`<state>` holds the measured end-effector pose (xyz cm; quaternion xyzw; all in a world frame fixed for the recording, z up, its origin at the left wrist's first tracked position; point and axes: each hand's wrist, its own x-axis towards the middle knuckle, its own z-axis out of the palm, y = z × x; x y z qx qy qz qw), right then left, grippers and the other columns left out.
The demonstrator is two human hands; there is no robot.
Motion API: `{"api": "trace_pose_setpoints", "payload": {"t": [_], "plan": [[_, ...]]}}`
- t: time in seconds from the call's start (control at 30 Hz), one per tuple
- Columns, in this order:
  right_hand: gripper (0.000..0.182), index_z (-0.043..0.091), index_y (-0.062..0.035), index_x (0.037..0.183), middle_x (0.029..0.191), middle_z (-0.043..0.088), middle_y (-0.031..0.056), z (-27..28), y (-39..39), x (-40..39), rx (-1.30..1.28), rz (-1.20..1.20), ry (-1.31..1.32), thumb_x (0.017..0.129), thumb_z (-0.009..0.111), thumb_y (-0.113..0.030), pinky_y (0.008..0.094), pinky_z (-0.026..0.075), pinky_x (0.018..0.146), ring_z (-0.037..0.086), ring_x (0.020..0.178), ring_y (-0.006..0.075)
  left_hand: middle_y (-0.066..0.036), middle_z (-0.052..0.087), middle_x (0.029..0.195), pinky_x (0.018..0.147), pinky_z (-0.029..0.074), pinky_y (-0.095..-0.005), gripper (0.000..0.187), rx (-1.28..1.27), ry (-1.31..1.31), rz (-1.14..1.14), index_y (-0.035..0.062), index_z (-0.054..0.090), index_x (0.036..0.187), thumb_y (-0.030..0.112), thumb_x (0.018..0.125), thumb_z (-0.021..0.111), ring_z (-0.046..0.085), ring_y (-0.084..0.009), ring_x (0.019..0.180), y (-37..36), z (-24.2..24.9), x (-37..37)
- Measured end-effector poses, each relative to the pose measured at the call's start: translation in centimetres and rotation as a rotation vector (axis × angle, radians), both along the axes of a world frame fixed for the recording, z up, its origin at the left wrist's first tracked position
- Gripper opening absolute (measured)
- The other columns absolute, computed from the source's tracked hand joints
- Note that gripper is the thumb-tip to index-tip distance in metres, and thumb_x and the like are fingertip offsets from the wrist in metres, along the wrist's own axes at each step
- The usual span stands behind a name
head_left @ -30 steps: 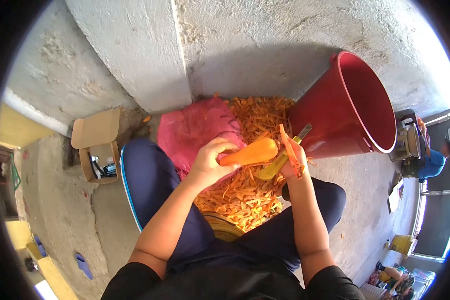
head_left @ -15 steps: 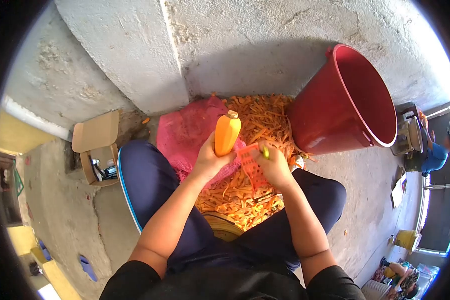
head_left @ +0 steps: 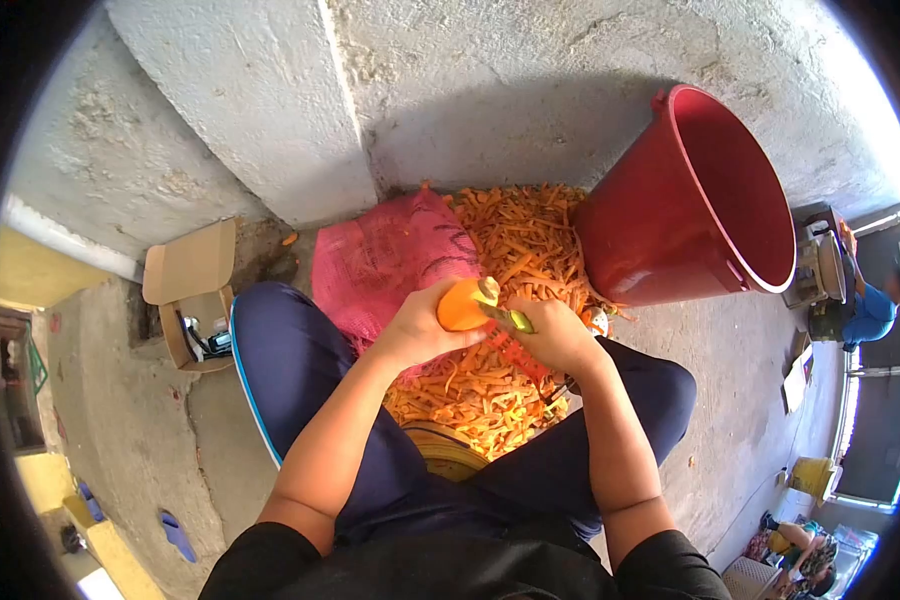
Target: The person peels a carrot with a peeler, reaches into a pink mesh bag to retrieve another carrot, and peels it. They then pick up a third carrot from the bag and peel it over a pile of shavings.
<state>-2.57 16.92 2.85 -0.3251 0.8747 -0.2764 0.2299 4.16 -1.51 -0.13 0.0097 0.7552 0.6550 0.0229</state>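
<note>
You had your left hand (head_left: 418, 328) wrapped around the thick orange carrot (head_left: 463, 305), fingers curled under it so its cut end pointed away from you and the side you were working on faced up. Your right hand (head_left: 555, 335) was closed on the yellow-green handled peeler (head_left: 505, 317), whose blade lay against the carrot near its far end; a strip of orange peel hung just below that hand. You held both out over the heap of orange carrot peelings (head_left: 510, 250) on the concrete floor between your knees, probably so that shavings dropped straight onto it. A pink mesh sack (head_left: 385, 260) lay to the left of the heap, touching it, against the rough plastered wall (head_left: 530, 90). The big red plastic bucket (head_left: 710, 200) leaned beside the heap on the right, its mouth tilted toward you, within easy reach. An open cardboard box (head_left: 192, 295) stood apart by your left knee.
</note>
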Motion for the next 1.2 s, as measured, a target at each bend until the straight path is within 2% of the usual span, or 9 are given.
{"api": "trace_pose_setpoints", "payload": {"t": [0.27,0.47,0.57,0.77,0.87,0.97,1.07,1.17,1.2], "plan": [[0.016,0.053,-0.0059,0.083,0.07,0.056,0.0187,-0.6,-0.2,-0.1,0.006,0.073,-0.025,0.073,0.05,-0.017,0.0432,0.042,0.062,0.054,0.071,0.0364,-0.005,0.059,0.084,0.073,0.043,-0.0257,0.041,0.007,-0.054,-0.088,0.005,0.053,0.1,0.012,0.064,0.071,0.056,-0.0115,0.079,-0.1,0.2,0.2],[0.014,0.054,-0.0058,0.078,0.069,0.056,0.0193,-2.5,-0.8,0.0,-0.009,0.044,-0.042,0.07,0.051,-0.018,0.0431,0.042,0.061,0.054,0.069,0.0366,-0.001,0.06,0.082,0.072,0.043,-0.0247,0.039,-0.063,-0.119,-0.217,0.0048,0.055,0.098,0.01,0.063,0.07,0.054,-0.0082,0.074,-0.6,0.6,0.2],[0.014,0.054,-0.0056,0.075,0.068,0.056,0.0193,-3.9,-1.0,0.1,-0.106,0.013,-0.032,0.068,0.052,-0.018,0.0427,0.043,0.061,0.054,0.069,0.0361,-0.009,0.061,0.078,0.068,0.045,-0.0278,0.036,-0.096,-0.07,-0.216,0.0055,0.056,0.093,0.014,0.061,0.069,0.059,-0.0163,0.073,-0.7,0.6,0.3],[0.016,0.056,-0.0058,0.078,0.069,0.056,0.0194,-4.4,-1.0,0.6,-0.051,0.034,-0.09,0.066,0.053,-0.016,0.0415,0.043,0.062,0.055,0.07,0.0354,-0.015,0.059,0.072,0.061,0.046,-0.0322,0.036,-0.301,0.031,-0.199,0.0053,0.056,0.089,0.016,0.058,0.07,0.058,-0.03,0.068,-1.1,0.5,0.5],[0.016,0.056,-0.0053,0.078,0.069,0.056,0.0198,-3.9,-1.1,1.1,-0.102,0.015,-0.121,0.066,0.053,-0.016,0.0413,0.043,0.062,0.055,0.071,0.0358,-0.013,0.057,0.069,0.06,0.045,-0.0298,0.035,-0.325,0.048,-0.213,0.0042,0.053,0.085,0.012,0.055,0.071,0.058,-0.0249,0.063,-1.3,0.4,0.7],[0.016,0.056,-0.0044,0.077,0.07,0.056,0.0205,-5.8,-0.8,1.0,-0.062,0.009,-0.13,0.066,0.053,-0.016,0.0413,0.043,0.063,0.054,0.072,0.0365,-0.013,0.057,0.069,0.06,0.045,-0.0295,0.034,-0.563,0.087,-0.24,0.0046,0.054,0.085,0.012,0.056,0.07,0.059,-0.0241,0.064,-1.1,1.1,1.0],[0.016,0.056,-0.0037,0.076,0.07,0.056,0.0208,-7.1,-0.6,0.8,-0.114,0.016,-0.14,0.066,0.053,-0.016,0.0416,0.043,0.063,0.054,0.072,0.0371,-0.013,0.058,0.069,0.06,0.045,-0.03,0.034,-0.499,0.127,-0.231,0.0054,0.055,0.085,0.015,0.056,0.07,0.059,-0.0245,0.064,-1.2,-0.3,0.9],[0.019,0.056,-0.0028,0.075,0.069,0.056,0.0205,-8.0,-0.8,0.4,-0.114,-0.042,-0.145,0.07,0.052,-0.021,0.0425,0.043,0.062,0.054,0.071,0.0375,-0.012,0.058,0.069,0.059,0.045,-0.031,0.036,-0.039,-0.06,-0.325,0.0061,0.055,0.085,0.018,0.056,0.071,0.059,-0.0254,0.065,-0.8,-0.7,0.7],[0.021,0.056,-0.0027,0.075,0.069,0.056,0.0204,-8.6,-0.9,0.1,-0.108,-0.07,-0.152,0.071,0.051,-0.023,0.0428,0.043,0.062,0.054,0.07,0.0375,-0.011,0.058,0.07,0.06,0.045,-0.0318,0.038,-0.048,-0.051,-0.565,0.0061,0.055,0.086,0.02,0.055,0.072,0.058,-0.0263,0.067,-0.2,0.7,0.9]]}}
